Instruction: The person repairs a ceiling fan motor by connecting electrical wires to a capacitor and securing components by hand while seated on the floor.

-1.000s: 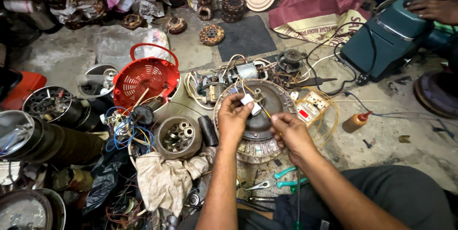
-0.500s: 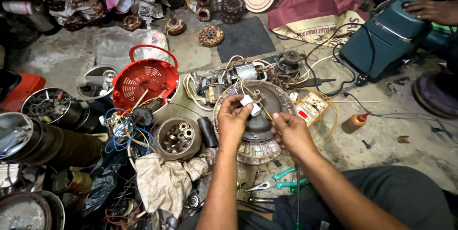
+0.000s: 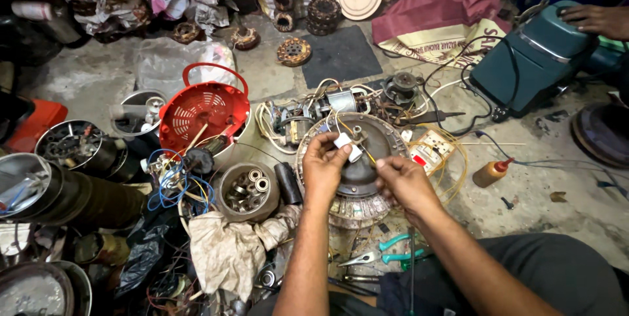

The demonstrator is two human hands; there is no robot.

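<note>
The basket (image 3: pixel 203 107) is red with a pattern of holes, the pliers (image 3: pixel 392 250) have green handles, the small bottle (image 3: pixel 489 173) is orange, the machine housing (image 3: pixel 534 60) is dark teal.

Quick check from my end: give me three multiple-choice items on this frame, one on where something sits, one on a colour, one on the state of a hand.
1. Where does the red basket lie relative to the round motor housing?
A. In the picture, left of it
B. On top of it
C. Inside it

2. What colour are the handles of the pliers on the floor near the person's leg?
A. Yellow
B. Green
C. Black

3. What is the left hand doing?
A. Lying flat on the floor
B. Pinching a small white part over the housing
C. Gripping the orange bottle

Answers:
1 A: the basket stands apart from the housing, towards the left edge of the picture.
2 B: both handles show green.
3 B: the fingertips close on the white part; the right hand works close beside it.
</note>
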